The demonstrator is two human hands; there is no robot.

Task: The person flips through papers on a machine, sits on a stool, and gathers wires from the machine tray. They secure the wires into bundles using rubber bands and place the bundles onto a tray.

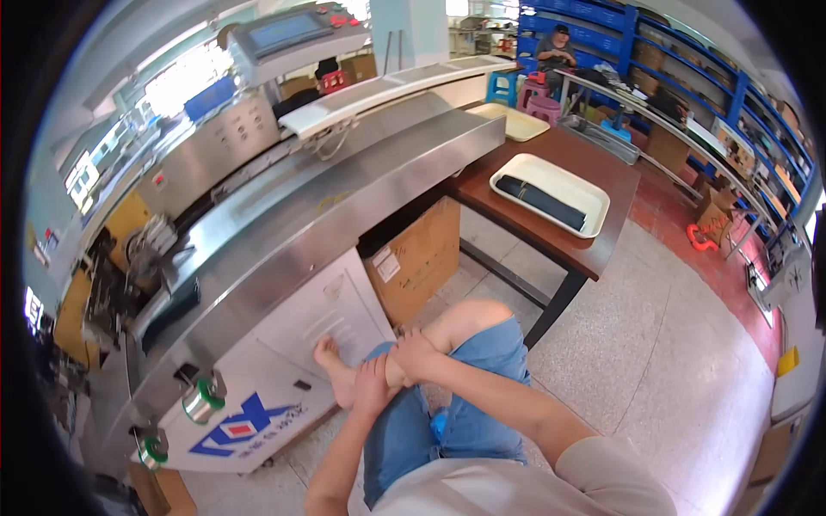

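Note:
My right leg is crossed over the left, its bare foot (335, 370) pointing towards the white machine cabinet. My left hand (373, 385) is wrapped round the ankle. Just above it, my right hand (415, 354) grips the shin (447, 331), its fingers curled over the front. Both hands are close together, and I see no tool in either. Blue jeans (490, 353) cover the thigh, with the knee bare.
A long metal-topped machine (284, 215) runs along the left, with green-ended spools (204, 401) on its front. A brown table (551, 249) bears a cream tray (600, 202) holding a dark bundle (542, 200). A cardboard box (422, 258) stands underneath. A person (555, 53) sits far back.

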